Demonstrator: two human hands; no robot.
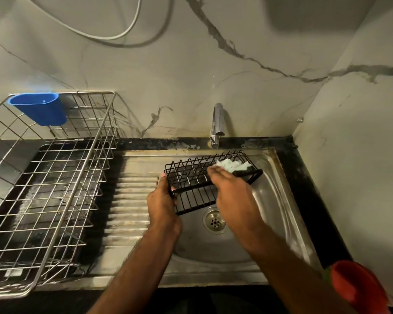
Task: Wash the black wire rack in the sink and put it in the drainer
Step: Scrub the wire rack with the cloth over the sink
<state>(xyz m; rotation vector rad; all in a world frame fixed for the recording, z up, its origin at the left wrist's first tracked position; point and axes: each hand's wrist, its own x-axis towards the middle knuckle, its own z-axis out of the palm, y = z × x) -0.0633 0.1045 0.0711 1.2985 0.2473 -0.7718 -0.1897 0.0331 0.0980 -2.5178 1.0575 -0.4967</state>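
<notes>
The black wire rack (pixel 210 177) is held above the sink (pixel 270 200), just under the tap (pixel 217 120), its long axis running from lower left up to the right. The left hand (pixel 162 200) grips its near left end, fingers curled around the edge wires. The right hand (pixel 230 191) reaches across the rack's middle and presses a soapy white scrubber (pixel 233 165) into the far right end; its fingertips are hidden, so I judge rather than see that they are pinching it. The drainer (pixel 55 189) stands well off to the left, beyond the ribbed draining board (pixel 132 205), so the left hand is nearer for carrying the rack over once rinsed.
</notes>
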